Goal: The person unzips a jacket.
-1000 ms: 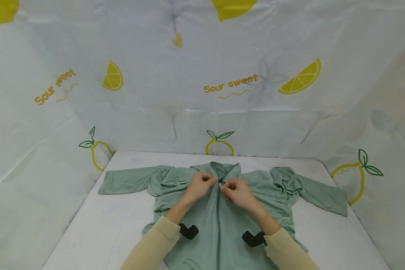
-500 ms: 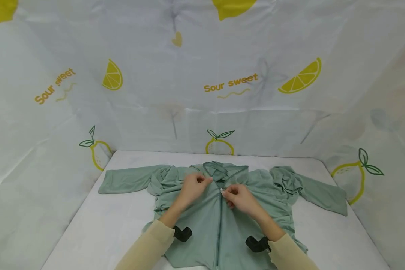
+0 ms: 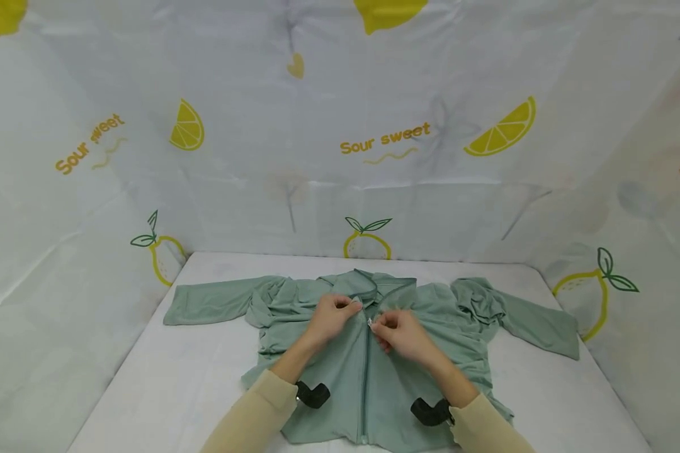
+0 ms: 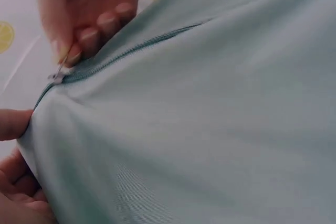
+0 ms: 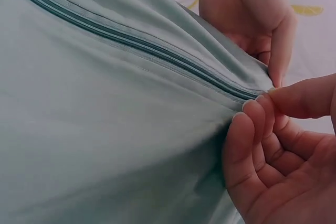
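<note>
A sage-green zip-up jacket point(image 3: 340, 384) lies front up with its sleeves spread to both sides. My left hand point(image 3: 330, 318) pinches the jacket's left front edge just below the collar point(image 3: 399, 294). Close beside it, my right hand point(image 3: 401, 333) holds the small silver zipper pull point(image 3: 369, 322) between thumb and finger. Below the slider the zipper point(image 3: 365, 384) is closed down to the hem; above it the two edges part in a short V. In the left wrist view the pull hangs from the slider point(image 4: 56, 78); in the right wrist view the fingers point(image 5: 252, 116) hide it.
The jacket lies on a white-covered table point(image 3: 147, 377). A white curtain point(image 3: 260, 207) printed with lemons stands behind it and at both sides. Black wrist camera mounts point(image 3: 313, 395) stick out from both beige cuffs over the jacket.
The right hand has drawn the zipper pull slightly down toward the hem. The collar has spread wider, its right flap folding outward. The bottom hem has come into view.
</note>
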The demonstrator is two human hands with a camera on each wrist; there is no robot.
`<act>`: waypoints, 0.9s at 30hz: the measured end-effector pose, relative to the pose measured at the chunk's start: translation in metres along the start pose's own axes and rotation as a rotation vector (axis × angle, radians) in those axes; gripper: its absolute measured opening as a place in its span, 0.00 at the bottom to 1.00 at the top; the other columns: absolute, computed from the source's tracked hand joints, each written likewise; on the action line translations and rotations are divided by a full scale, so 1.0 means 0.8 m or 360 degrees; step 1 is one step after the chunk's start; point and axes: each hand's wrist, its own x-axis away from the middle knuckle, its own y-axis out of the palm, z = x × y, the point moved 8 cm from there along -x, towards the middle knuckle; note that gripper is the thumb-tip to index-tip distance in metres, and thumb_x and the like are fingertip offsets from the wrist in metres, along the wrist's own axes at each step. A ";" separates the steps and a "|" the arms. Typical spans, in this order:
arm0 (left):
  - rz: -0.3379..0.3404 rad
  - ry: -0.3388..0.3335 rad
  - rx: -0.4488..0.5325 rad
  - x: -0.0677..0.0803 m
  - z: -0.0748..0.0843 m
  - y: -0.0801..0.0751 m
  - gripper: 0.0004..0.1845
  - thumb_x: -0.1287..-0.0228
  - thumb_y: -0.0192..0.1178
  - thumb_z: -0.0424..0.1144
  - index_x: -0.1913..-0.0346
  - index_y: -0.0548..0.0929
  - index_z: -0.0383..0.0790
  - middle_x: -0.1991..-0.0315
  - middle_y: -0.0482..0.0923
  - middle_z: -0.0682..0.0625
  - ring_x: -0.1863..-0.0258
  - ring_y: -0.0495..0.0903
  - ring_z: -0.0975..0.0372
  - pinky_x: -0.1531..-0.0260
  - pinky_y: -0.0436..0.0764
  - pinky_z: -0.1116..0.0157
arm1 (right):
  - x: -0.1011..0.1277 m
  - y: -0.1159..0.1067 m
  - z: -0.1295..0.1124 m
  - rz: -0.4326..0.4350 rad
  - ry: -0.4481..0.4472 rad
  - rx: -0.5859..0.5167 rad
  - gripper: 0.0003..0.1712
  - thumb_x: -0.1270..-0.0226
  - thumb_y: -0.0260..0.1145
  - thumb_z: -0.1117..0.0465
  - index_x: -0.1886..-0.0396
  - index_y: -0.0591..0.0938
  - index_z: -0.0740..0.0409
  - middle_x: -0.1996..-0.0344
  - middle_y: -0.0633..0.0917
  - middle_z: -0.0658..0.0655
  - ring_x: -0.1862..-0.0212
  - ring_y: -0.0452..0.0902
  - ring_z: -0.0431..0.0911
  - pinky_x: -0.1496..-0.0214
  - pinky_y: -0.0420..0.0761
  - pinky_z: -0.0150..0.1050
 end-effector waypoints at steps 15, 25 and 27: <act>0.0341 0.0087 -0.0404 0.013 0.011 -0.046 0.14 0.30 0.66 0.47 0.65 0.84 0.39 0.71 0.76 0.53 0.74 0.72 0.62 0.70 0.74 0.61 | 0.013 0.002 0.000 -0.0064 0.0072 -0.0074 0.16 0.23 0.62 0.63 0.71 0.80 0.71 0.80 0.79 0.60 0.76 0.77 0.47 0.71 0.83 0.43; -0.0231 0.0101 -0.0258 0.031 0.019 0.007 0.26 0.26 0.62 0.51 0.83 0.76 0.42 0.88 0.58 0.57 0.87 0.55 0.66 0.83 0.60 0.67 | 0.010 0.002 -0.001 -0.0055 0.0066 -0.0121 0.17 0.22 0.62 0.61 0.68 0.80 0.71 0.78 0.80 0.58 0.76 0.76 0.46 0.71 0.82 0.43; -0.0239 0.0095 -0.0191 0.031 0.019 0.011 0.21 0.27 0.64 0.48 0.78 0.82 0.39 0.85 0.64 0.57 0.85 0.59 0.65 0.81 0.62 0.67 | 0.010 0.004 -0.002 -0.0055 0.0062 -0.0123 0.17 0.22 0.62 0.61 0.68 0.80 0.72 0.78 0.80 0.58 0.75 0.76 0.46 0.71 0.82 0.42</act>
